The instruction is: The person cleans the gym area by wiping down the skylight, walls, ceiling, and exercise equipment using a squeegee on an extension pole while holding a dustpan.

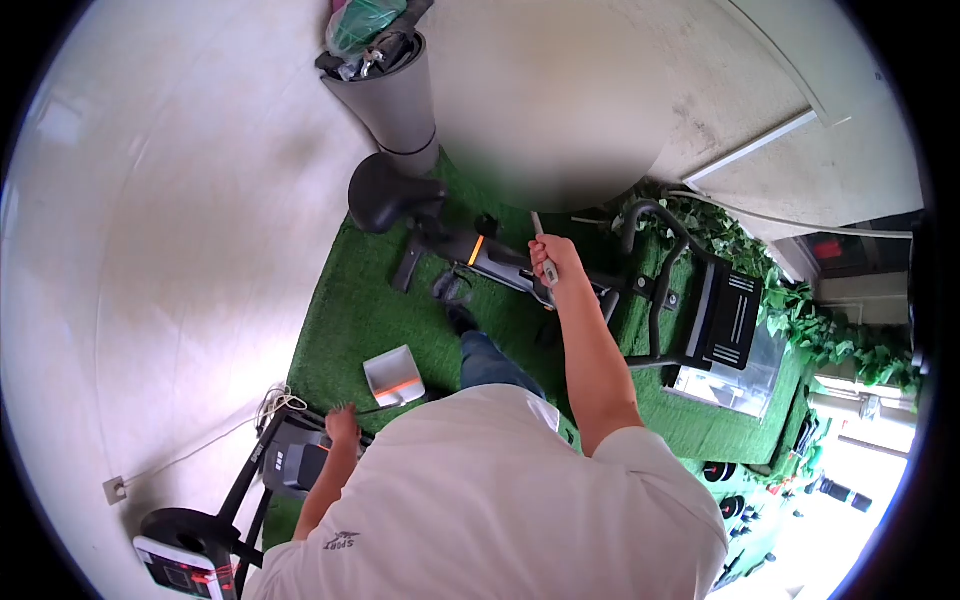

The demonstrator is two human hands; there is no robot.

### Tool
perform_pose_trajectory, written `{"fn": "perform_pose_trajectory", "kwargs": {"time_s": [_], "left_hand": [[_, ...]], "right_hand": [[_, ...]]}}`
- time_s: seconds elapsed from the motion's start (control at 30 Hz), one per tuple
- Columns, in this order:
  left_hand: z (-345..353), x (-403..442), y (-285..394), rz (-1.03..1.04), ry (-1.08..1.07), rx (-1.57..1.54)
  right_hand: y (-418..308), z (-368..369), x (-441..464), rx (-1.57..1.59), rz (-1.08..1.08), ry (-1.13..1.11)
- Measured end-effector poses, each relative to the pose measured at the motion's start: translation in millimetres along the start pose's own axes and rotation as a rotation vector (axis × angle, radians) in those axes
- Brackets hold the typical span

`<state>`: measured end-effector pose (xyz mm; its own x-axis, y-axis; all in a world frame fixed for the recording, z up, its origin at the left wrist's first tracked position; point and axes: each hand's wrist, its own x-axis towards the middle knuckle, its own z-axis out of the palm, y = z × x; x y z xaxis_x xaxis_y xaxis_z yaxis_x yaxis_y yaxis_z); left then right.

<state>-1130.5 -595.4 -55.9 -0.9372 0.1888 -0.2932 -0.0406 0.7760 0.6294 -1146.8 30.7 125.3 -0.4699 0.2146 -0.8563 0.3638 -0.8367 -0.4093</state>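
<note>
My right hand [553, 258], arm stretched forward, is wrapped round a thin light-coloured pole [549, 272] with a grey grip. The pole's top sticks out above the fist; its lower end is hidden, so its kind is unclear. Beneath that hand stands a black exercise bike [490, 258]. My left hand [343, 424] is low on the left, its fingers curled at a dark thin handle [382, 408]. This handle runs to a white dustpan [393, 373] with an orange stripe, over the green turf.
A treadmill-like machine [296, 455] and cables [278, 402] are left of my left hand. A grey bin [395, 105] stands by the wall behind the bike seat [388, 195]. Leafy vines [725, 232], a glass-like box [745, 375] and dumbbells [732, 507] lie right.
</note>
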Motion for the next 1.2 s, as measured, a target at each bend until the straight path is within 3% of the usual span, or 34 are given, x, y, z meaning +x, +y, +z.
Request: {"fn": "perform_pose_trajectory", "kwargs": {"time_s": [0.03,0.1,0.13,0.2,0.23,0.3,0.43,0.5,0.53,0.6,0.73,0.8,0.83,0.9,1.0,1.1,1.17,1.2], "left_hand": [[-2.3,-0.8,8.1,-0.003,0.007,-0.003],[-14.2,-9.7,39.3,-0.358,-0.086,-0.077],[-19.0,-10.9,59.6,-0.360,-0.084,-0.077],[-27.2,-12.6,87.2,-0.683,0.005,-0.209],[-24.0,-13.8,74.9,-0.684,0.004,-0.206],[-10.0,-13.5,27.3,-0.284,0.001,-0.144],[-6.8,-0.2,29.2,-0.131,-0.120,-0.039],[-5.0,7.3,49.5,-0.714,-0.034,-0.222],[-5.1,6.7,50.6,-0.713,-0.032,-0.224],[-7.8,3.6,51.2,-0.469,-0.044,-0.019],[-0.5,0.0,18.2,-0.389,-0.061,0.040],[0.3,-0.7,-9.9,0.056,-0.134,0.333],[-2.8,-2.9,2.3,0.050,-0.132,0.334],[-13.1,-8.3,42.4,-0.556,-0.087,-0.107],[-17.3,-5.6,61.3,-0.737,-0.026,-0.264],[-19.1,-5.3,80.2,-0.773,0.023,-0.250],[-15.5,-5.6,73.2,-0.727,-0.001,-0.238],[-10.4,-4.4,66.3,-0.672,-0.020,-0.233]], "right_hand": [[-7.6,-5.0,12.9,0.038,0.049,-0.019],[-22.6,-2.1,25.3,0.041,0.051,0.012],[-29.1,0.2,30.7,0.050,0.050,0.048],[-32.6,5.6,29.6,0.031,-0.009,0.015],[-33.4,11.7,20.0,-0.153,-0.141,0.060],[-34.0,20.2,-22.1,-0.396,-0.296,0.088],[-36.5,-6.5,-80.9,-0.360,-0.317,-0.008],[-37.9,-8.5,-103.3,-0.321,-0.266,-0.066],[-36.3,-6.5,-109.2,-0.322,-0.268,-0.067],[-32.1,0.8,-113.3,-0.187,-0.258,-0.064],[-17.6,6.5,-72.7,-0.067,-0.206,-0.058],[-19.0,17.8,-52.5,-0.014,-0.168,0.053],[-23.5,18.4,-35.9,0.039,-0.140,0.059],[-33.6,16.5,1.2,0.025,-0.085,0.053],[-47.5,20.8,42.2,0.029,-0.110,0.075],[-48.9,22.7,44.7,0.004,-0.090,0.087],[-36.5,21.6,-2.0,-0.336,-0.311,0.005],[-31.1,18.0,-26.4,-0.336,-0.307,0.014]]}}
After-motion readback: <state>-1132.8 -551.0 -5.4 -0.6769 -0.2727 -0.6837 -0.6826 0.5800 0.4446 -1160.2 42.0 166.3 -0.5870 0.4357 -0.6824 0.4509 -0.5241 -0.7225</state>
